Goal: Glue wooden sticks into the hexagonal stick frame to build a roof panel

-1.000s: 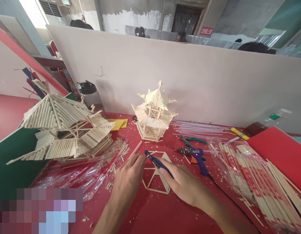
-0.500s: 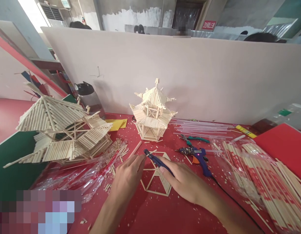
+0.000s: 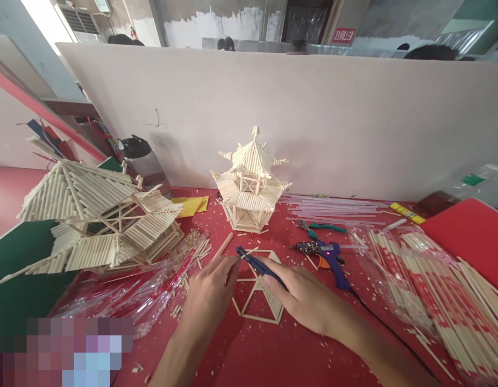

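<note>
A tall pale board (image 3: pixel 313 123) stands like a wall along the far edge of the red table (image 3: pixel 265 355). The near part of the table, close to the person, is mostly bare red with small wood crumbs on it.

On the left sits a big stick house (image 3: pixel 99 217), reaching from the left edge almost to the middle. Crinkly clear wrappers (image 3: pixel 128 293) lie in front of it. On the right lies a wide pile of chopsticks in wrappers (image 3: pixel 438 290), running down to the bottom right corner. A red board (image 3: pixel 470 236) lies behind that pile.

In the middle, close to the wall, stands a small stick pagoda (image 3: pixel 249 185). A blue glue gun (image 3: pixel 327 258) lies to its right, with green pliers (image 3: pixel 319 228) just behind it.

A flat stick frame (image 3: pixel 259 293) lies on the table between the two hands. The left hand (image 3: pixel 211 295) rests at the frame's left edge with its fingers bent narrow, pinching a thin stick. The right hand (image 3: pixel 301 301) lies over the frame's right side and holds blue cutters (image 3: pixel 257 264). The cutter tip points at the left fingers and meets the thin stick there.
</note>
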